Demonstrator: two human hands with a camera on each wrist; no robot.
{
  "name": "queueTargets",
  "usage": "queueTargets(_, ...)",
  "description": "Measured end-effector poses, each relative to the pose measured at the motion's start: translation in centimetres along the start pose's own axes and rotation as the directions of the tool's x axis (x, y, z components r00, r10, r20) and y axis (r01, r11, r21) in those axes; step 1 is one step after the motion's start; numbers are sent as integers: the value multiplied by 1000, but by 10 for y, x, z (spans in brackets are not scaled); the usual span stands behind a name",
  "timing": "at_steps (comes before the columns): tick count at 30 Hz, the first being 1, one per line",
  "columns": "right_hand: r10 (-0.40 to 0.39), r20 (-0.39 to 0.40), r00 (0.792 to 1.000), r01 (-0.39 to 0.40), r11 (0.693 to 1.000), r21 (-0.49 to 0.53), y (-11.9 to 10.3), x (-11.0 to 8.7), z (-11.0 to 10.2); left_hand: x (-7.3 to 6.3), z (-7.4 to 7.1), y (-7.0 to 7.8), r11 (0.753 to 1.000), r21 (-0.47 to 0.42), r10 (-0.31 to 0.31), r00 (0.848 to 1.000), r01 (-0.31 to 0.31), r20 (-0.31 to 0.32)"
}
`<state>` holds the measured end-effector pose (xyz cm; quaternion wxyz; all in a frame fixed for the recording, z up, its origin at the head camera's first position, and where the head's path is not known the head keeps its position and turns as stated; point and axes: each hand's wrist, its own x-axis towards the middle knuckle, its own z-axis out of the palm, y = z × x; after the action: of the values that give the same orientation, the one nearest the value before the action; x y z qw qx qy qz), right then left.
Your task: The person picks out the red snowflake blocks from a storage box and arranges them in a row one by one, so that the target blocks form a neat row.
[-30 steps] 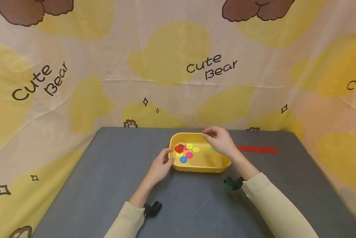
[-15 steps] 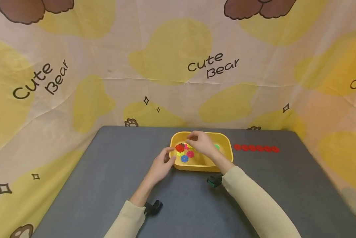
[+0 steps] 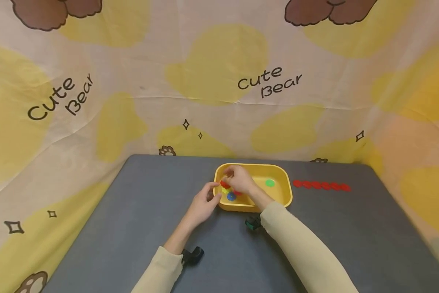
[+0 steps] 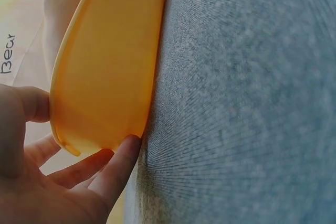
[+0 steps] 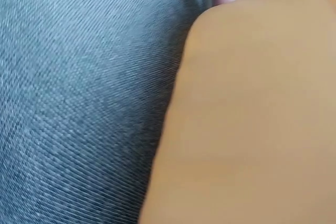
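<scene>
A yellow plastic tray (image 3: 254, 208) sits near the back of the grey table. My left hand (image 3: 203, 205) holds its left end; in the left wrist view the thumb is at the rim and the fingertips (image 4: 128, 142) lie against the outer wall. My right hand (image 3: 240, 180) reaches inside the tray, thumb and index finger bent with a gap between them, right over a red snowflake disc (image 3: 224, 184). Around it lie a yellow disc (image 3: 225, 190), a blue disc (image 3: 231, 197) and a pink disc, partly covered by the right hand. A green disc (image 3: 270, 183) lies apart at the tray's right.
To the right of the tray, several red discs (image 3: 321, 185) form a straight row on the table (image 3: 139, 219). A patterned cloth (image 3: 205, 81) hangs behind and along both sides. The right wrist view shows mostly the tray's outer wall (image 5: 252, 103).
My right hand has moved left across the tray, from its back right rim to the red disc at the left. My left hand has stayed at the tray's left end.
</scene>
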<state>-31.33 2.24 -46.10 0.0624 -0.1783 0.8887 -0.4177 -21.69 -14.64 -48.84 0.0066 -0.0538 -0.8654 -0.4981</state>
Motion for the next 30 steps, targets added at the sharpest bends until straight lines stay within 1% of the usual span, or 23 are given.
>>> queueTargets(8, -18, 72, 997, 24, 996, -91, 6, 5, 10, 0, 1, 1, 1000, 6, -6, 1000, 6, -3)
queueTargets(13, -12, 82, 997, 23, 990, -138, 10, 8, 14, -1, 1, 2, 1000, 2, -12, 1000, 12, -6)
queueTargets(17, -7, 83, 997, 19, 989, -143, 11, 8, 15, -2, 0, 2, 1000, -2, -13, 1000, 13, -9)
queueTargets(19, -3, 83, 997, 15, 990, -143, 11, 8, 15, -2, 0, 2, 1000, 2, -4, 1000, 4, -10)
queueTargets(25, -13, 77, 997, 27, 984, -178, 9, 6, 14, -2, 1, 3, 1000, -2, 2, 1000, -2, -12)
queueTargets(30, -19, 74, 997, 33, 981, -192, 8, 5, 14, -3, 0, 3, 1000, 2, -11, 1000, 11, -7)
